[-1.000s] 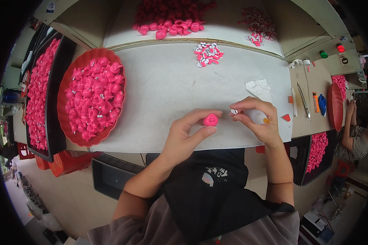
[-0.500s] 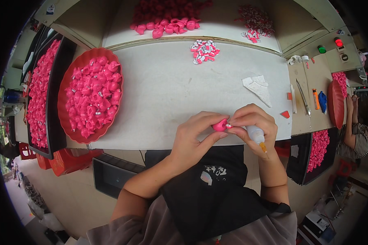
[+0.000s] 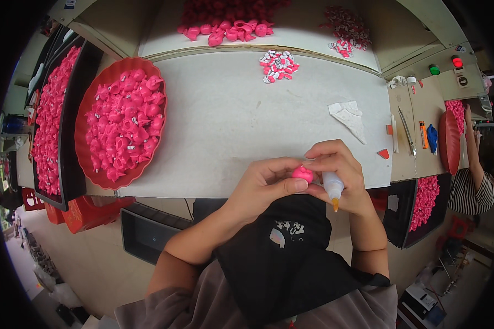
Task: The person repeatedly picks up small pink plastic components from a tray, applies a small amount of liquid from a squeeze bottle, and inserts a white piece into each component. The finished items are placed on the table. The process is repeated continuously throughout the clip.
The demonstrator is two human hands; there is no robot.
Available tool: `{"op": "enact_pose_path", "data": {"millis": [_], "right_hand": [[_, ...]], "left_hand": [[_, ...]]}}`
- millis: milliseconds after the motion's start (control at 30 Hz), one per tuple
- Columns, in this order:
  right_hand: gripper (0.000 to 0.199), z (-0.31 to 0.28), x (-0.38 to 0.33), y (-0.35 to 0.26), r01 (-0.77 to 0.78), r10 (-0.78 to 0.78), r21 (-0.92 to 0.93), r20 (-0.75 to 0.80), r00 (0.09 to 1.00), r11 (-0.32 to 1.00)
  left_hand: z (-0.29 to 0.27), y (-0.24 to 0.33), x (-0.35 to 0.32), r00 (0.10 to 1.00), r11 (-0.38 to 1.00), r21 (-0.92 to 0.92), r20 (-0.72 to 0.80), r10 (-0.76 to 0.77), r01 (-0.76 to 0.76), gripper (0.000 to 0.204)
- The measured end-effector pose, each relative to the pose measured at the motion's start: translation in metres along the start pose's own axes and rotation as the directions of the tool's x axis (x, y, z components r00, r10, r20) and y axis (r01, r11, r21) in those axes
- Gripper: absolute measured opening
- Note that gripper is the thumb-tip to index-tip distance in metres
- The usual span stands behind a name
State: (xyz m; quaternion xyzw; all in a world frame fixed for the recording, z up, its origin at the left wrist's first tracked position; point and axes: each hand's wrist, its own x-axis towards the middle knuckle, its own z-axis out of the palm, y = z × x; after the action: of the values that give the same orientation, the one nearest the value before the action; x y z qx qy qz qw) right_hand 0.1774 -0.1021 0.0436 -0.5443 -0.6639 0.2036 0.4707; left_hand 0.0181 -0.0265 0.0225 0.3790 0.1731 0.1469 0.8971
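Over the front edge of the white work surface, my left hand (image 3: 262,185) pinches a small, rounded pink plastic toy part (image 3: 302,174) between thumb and fingers. My right hand (image 3: 341,163) is closed around a translucent squeeze bottle (image 3: 332,184) with an orange dispensing tip pointing down toward me. Its thumb and forefinger meet at the right side of the pink part. Whether a small piece sits between those fingertips is hidden. Farther back lies a little heap of pink-and-white pieces (image 3: 279,67).
Left stands a red scalloped bowl (image 3: 81,140) full of pink parts, beside a black tray (image 3: 74,137) of more. A shelf (image 3: 164,41) at the back holds further piles. Right lie a folded white cloth (image 3: 348,119), tweezers (image 3: 406,129) and an orange tube (image 3: 423,134). Another person's arm (image 3: 473,148) shows far right.
The pink part has turned and come slightly nearer my right hand. The white-and-pink piece at my right fingertips is no longer visible. The bottle has swung left and points more downward.
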Motion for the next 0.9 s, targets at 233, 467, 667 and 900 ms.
{"op": "enact_pose_path", "data": {"millis": [233,467,667,900], "right_hand": [[0.031,-0.001,-0.004,0.009,0.105,-0.104,-0.040,0.022,0.994,0.994],[0.034,-0.004,0.003,0.011,0.189,-0.187,-0.012,0.092,0.978,0.982],[0.033,-0.002,-0.001,0.015,0.257,-0.255,-0.013,0.088,0.963,0.966],[0.031,0.003,0.001,0.015,0.281,-0.277,-0.034,0.106,0.955,0.959]], "left_hand": [[0.002,-0.003,-0.001,0.999,0.999,0.005,-0.012,0.043,-0.043,0.025],[0.002,0.000,-0.004,1.000,1.000,-0.003,0.008,-0.018,0.018,0.022],[0.008,-0.008,-0.009,0.996,0.997,-0.017,-0.043,0.074,-0.075,0.022],[0.003,-0.016,-0.013,0.995,0.995,-0.063,-0.068,0.074,-0.078,0.022]]}}
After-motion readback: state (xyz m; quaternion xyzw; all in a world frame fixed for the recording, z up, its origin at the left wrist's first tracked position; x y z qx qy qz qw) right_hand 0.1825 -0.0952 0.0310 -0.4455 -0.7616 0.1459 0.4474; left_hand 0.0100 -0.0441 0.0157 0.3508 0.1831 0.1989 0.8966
